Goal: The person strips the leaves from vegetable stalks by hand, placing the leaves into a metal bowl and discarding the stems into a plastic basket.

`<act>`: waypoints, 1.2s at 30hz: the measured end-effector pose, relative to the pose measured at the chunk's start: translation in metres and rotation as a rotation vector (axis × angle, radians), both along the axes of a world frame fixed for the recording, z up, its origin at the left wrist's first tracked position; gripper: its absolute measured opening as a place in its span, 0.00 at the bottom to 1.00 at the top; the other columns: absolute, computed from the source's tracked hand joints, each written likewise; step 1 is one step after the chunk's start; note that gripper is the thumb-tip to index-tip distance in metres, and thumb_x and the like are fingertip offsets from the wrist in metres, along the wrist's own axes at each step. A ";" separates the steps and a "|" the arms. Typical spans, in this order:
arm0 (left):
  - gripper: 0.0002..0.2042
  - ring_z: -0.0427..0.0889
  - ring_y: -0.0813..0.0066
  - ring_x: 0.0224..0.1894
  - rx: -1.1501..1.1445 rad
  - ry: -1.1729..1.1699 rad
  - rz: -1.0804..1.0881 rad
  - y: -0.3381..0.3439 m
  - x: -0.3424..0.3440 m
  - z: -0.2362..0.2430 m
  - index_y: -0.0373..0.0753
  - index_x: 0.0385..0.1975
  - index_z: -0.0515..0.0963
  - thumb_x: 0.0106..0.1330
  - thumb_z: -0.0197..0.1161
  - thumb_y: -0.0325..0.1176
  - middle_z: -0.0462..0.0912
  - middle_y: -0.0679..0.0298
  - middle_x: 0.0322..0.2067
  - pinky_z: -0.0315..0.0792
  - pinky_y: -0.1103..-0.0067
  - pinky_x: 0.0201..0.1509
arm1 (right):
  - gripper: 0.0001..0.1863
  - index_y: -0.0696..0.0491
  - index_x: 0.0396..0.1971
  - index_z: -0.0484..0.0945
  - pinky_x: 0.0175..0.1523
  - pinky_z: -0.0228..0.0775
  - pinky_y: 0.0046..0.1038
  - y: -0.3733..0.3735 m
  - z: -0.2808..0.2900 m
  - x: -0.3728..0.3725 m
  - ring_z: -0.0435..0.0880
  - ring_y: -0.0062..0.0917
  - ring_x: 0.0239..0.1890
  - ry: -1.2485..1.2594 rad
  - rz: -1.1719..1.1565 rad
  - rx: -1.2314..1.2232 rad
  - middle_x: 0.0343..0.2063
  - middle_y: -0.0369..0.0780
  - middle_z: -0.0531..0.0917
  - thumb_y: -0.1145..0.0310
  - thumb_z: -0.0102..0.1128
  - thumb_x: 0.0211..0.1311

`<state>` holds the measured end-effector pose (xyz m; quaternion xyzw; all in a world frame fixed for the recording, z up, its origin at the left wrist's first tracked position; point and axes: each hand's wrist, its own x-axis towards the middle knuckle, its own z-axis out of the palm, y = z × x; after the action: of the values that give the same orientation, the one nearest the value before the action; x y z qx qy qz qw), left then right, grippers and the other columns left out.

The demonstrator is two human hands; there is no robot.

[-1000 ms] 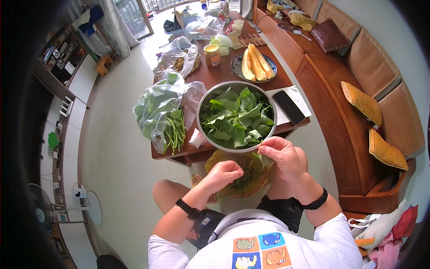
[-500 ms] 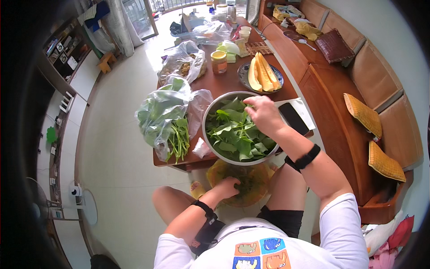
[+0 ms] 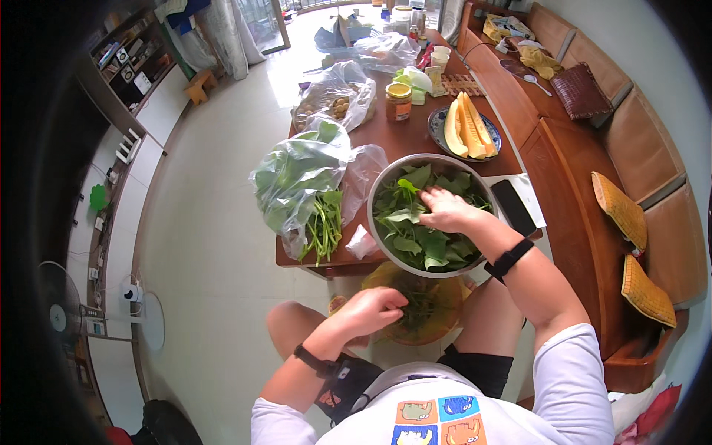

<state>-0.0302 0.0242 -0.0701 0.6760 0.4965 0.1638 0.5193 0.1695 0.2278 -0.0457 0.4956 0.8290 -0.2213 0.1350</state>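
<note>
Head view: metal bowl (image 3: 380, 194) of green leaves (image 3: 415, 237) at the table's near edge (image 3: 304, 261); right hand (image 3: 445, 210) rests spread on the leaves, grasp undeterminable. Left hand (image 3: 371, 310), fingers curled, at the yellow basin (image 3: 443, 320) below; open floor (image 3: 215, 222) lies left.

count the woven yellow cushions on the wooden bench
2. One woven yellow cushion lies on the brown wooden bench beside the table; the second lies nearer the person. Others may be hidden.
</note>
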 end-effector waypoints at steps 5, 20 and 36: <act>0.07 0.79 0.78 0.33 0.292 -0.044 0.355 0.001 -0.037 0.031 0.32 0.36 0.80 0.60 0.60 0.22 0.82 0.63 0.32 0.75 0.81 0.38 | 0.40 0.53 0.67 0.64 0.73 0.50 0.36 -0.010 0.025 0.023 0.58 0.38 0.71 0.358 -0.011 0.270 0.67 0.48 0.64 0.54 0.62 0.55; 0.11 0.81 0.67 0.24 0.553 0.464 0.925 0.030 -0.084 0.017 0.36 0.30 0.80 0.56 0.69 0.37 0.83 0.61 0.22 0.74 0.74 0.31 | 0.12 0.56 0.40 0.81 0.41 0.76 0.32 -0.138 0.067 0.005 0.84 0.33 0.33 0.900 -0.011 0.214 0.35 0.45 0.83 0.67 0.62 0.58; 0.04 0.72 0.88 0.24 0.415 -0.100 0.997 0.001 -0.121 -0.009 0.33 0.28 0.77 0.61 0.64 0.26 0.78 0.71 0.21 0.68 0.85 0.28 | 0.19 0.61 0.48 0.77 0.56 0.72 0.35 -0.156 -0.014 -0.083 0.81 0.40 0.49 0.988 -0.087 -0.307 0.45 0.51 0.82 0.66 0.59 0.59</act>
<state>-0.1515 0.0252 -0.0793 0.4380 0.6888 0.5172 0.2572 0.0862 0.0721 -0.0596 0.3405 0.7304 -0.5534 -0.2104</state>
